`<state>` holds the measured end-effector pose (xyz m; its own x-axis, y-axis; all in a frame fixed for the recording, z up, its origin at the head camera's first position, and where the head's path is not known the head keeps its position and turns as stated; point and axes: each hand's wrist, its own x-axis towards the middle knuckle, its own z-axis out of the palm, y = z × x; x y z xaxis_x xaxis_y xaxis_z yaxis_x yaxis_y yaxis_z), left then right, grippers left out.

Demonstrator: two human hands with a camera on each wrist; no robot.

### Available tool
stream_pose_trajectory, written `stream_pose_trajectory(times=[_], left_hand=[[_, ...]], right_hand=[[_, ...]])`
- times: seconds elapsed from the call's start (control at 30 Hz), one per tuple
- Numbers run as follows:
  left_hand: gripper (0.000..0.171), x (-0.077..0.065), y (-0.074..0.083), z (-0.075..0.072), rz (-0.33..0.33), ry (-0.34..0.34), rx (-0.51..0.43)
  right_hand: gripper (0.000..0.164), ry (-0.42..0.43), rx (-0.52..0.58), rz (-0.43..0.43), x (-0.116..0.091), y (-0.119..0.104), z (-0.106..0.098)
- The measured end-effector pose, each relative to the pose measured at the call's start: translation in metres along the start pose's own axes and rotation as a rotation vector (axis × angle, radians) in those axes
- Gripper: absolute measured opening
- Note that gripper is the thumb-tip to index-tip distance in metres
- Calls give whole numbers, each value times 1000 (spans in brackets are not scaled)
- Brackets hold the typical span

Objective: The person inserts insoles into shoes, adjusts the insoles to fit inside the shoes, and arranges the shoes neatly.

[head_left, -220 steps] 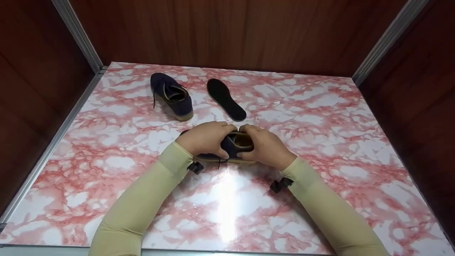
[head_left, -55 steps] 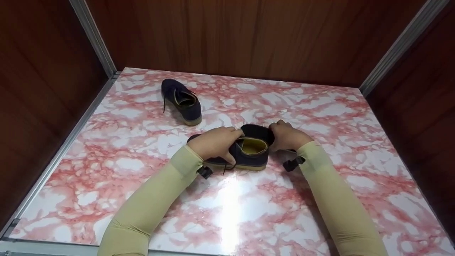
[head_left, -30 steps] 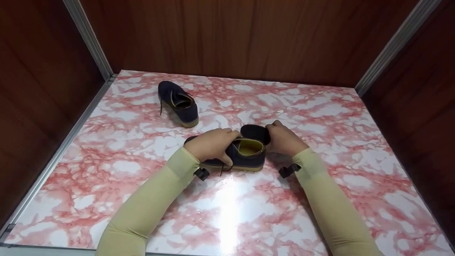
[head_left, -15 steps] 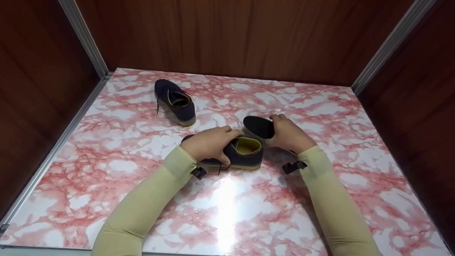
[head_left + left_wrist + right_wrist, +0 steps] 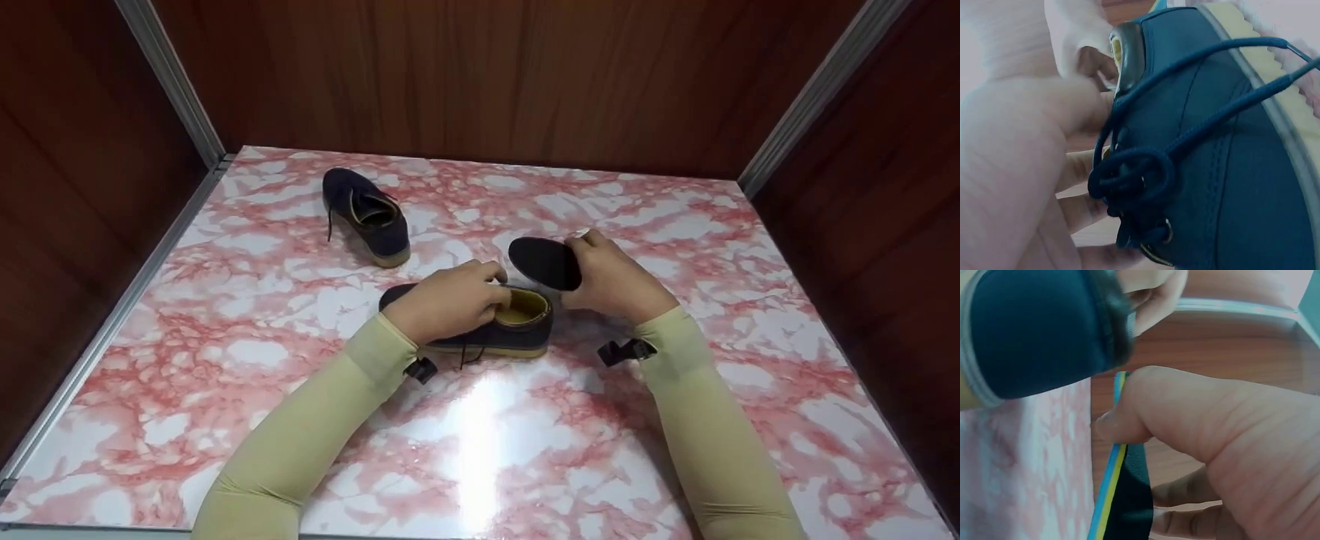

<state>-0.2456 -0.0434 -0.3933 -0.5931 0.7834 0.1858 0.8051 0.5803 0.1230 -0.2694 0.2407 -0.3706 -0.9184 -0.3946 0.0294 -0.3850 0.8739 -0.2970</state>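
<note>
A dark blue lace-up shoe (image 5: 517, 339) stands on its tan sole in the middle of the table, its yellow-lined opening facing up. My left hand (image 5: 454, 300) is bent over the front of that opening, thumb and fingers curled at its edge beside the laces (image 5: 1134, 174). Exactly what the fingertips hold there is partly hidden. Held up behind the shoe's heel is a black insole (image 5: 544, 262), with blue and yellow layers along its edge in the right wrist view. My right hand (image 5: 619, 277) pinches it between thumb and fingers.
A second dark blue shoe (image 5: 367, 217) stands upright at the back left, one lace hanging down. The red-and-white marbled table (image 5: 675, 240) is enclosed by dark wood panels (image 5: 480, 75) on the left, back and right.
Earlier the insole lay on the table and both hands held the shoe. Since then the right hand has picked it up, recently moving it away from the shoe. The left thumb has shifted to the opening.
</note>
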Motion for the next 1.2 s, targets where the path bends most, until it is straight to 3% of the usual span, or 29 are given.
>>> stream_pose_trajectory(times=[0.23,0.37,0.47,0.73,1.2], left_hand=[[26,0,3,3,-70,-24,48],[42,-2,1,5,-112,-84,26],[53,-4,-1,4,-104,-127,-2],[46,-5,-3,1,-73,-157,-26],[51,-3,-7,1,-30,-92,-3]], right_hand=[[85,-7,-35,-48,-12,-14,-15],[78,1,-47,-76,-17,-20,-17],[73,11,-49,-105,-20,-23,-17],[63,20,-53,-179,-22,-25,-19],[58,-7,-45,-181,-29,-29,-32]])
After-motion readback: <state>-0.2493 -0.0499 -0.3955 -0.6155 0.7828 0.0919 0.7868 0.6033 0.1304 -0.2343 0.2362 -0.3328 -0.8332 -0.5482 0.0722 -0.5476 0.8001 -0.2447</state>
